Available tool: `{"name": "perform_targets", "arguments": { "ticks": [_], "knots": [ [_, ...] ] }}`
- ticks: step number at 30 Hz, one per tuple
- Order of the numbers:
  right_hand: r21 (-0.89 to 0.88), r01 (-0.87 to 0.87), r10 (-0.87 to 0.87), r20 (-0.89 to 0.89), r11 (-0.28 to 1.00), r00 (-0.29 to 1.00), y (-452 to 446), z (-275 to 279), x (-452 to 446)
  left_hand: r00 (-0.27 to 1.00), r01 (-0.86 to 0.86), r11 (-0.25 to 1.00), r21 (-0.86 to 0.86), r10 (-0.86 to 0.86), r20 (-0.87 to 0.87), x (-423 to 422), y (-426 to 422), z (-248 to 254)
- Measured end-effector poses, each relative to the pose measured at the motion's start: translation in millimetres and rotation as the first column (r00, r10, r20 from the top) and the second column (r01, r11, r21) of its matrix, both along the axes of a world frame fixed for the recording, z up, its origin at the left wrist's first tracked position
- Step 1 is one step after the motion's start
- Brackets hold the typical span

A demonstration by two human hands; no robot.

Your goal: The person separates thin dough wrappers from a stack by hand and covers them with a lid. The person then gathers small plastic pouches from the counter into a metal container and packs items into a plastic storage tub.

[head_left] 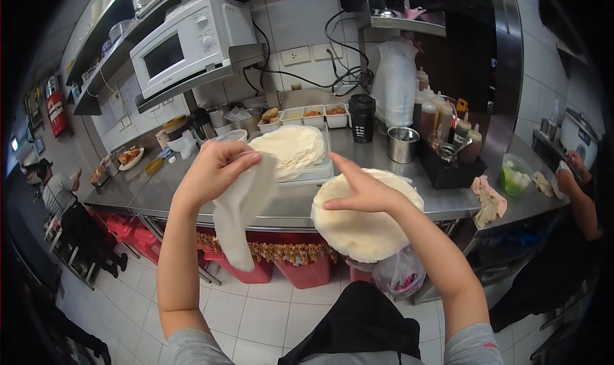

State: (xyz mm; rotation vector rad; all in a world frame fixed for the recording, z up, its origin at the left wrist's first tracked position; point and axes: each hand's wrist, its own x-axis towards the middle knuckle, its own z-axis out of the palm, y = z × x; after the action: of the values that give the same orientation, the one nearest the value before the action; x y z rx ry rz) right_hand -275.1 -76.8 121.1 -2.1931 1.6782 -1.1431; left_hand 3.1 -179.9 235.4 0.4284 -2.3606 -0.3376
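Observation:
My left hand (220, 171) pinches the upper edge of a thin, floppy white sheet (238, 221), which hangs down in front of the counter. Whether it is dough or a separating sheet I cannot tell. My right hand (364, 189) is spread, thumb and forefinger apart, over a stack of round pale flatbreads (368, 234) at the counter's front edge. How firmly it touches the stack is unclear. Behind, between both hands, a second flatbread pile (291, 146) lies on a clear plastic tray or lid (300, 175).
A steel counter (281, 214) holds filling tubs (313, 113), a black cup (362, 119), a steel pot (403, 145) and a black caddy of squeeze bottles (455, 166). A microwave (185, 42) hangs above. Co-workers stand far left (61, 198) and right (579, 202).

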Motion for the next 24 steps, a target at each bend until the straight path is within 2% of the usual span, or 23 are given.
{"name": "perform_targets", "arguments": {
  "ticks": [1,4,5,6,7,8,10,12,13,15,16,18,19,22,24],
  "knots": [
    [-0.037,-0.142,0.145,0.129,0.989,0.981,-5,14,17,1.0,0.023,1.0,0.016,-0.024,0.009,-4,1,6],
    [0.07,-0.343,0.289,0.402,0.937,0.869,-20,52,43,0.999,0.036,0.996,0.086,-0.036,0.0,-12,-14,17],
    [0.03,-0.431,0.36,0.5,0.902,0.788,-40,49,39,0.998,0.058,0.991,0.123,-0.054,-0.037,-15,-27,15],
    [0.089,-0.407,0.305,0.523,0.909,0.796,-52,55,33,0.995,0.082,0.984,0.159,-0.071,-0.075,-17,-39,16],
    [0.147,-0.382,0.249,0.541,0.913,0.804,-63,64,23,1.0,0.001,0.967,0.257,0.007,-0.029,-18,-49,21],
    [0.204,-0.354,0.191,0.554,0.913,0.81,-76,74,16,0.999,0.01,0.977,0.212,-0.001,-0.041,-21,-72,22],
    [0.104,-0.098,0.044,0.431,0.99,0.901,-101,98,14,0.998,0.029,0.992,0.121,-0.022,-0.058,-36,-134,17],
    [0.01,0.09,-0.09,0.169,0.996,0.981,-147,123,-3,0.981,-0.046,0.994,-0.097,0.027,-0.193,-49,-173,31],
    [-0.075,0.188,-0.181,0.086,0.979,0.98,-162,138,-4,0.964,-0.093,0.975,-0.199,0.039,-0.262,-55,-189,37],
    [-0.268,0.347,-0.374,-0.057,0.899,0.926,-186,161,0,0.897,-0.086,0.964,-0.253,-0.036,-0.441,-66,-215,48],
    [-0.416,0.247,-0.288,-0.039,0.875,0.957,-198,161,-3,0.85,-0.087,0.956,-0.281,-0.076,-0.522,-69,-225,49],
    [-0.673,0.045,-0.101,-0.044,0.738,0.994,-221,152,-7,0.859,-0.114,0.948,-0.298,-0.056,-0.509,-67,-236,41],
    [-0.618,0.057,-0.113,-0.051,0.784,0.992,-227,139,-10,0.88,-0.117,0.948,-0.295,-0.039,-0.473,-62,-241,28],
    [-0.579,0.048,-0.166,-0.152,0.814,0.974,-256,76,-27,0.938,-0.067,0.962,-0.264,-0.029,-0.345,-53,-261,-31],
    [-0.359,0.126,-0.224,-0.247,0.925,0.943,-256,35,-28,0.98,-0.044,0.968,-0.247,-0.006,-0.197,-46,-258,-73]
  ]
}}
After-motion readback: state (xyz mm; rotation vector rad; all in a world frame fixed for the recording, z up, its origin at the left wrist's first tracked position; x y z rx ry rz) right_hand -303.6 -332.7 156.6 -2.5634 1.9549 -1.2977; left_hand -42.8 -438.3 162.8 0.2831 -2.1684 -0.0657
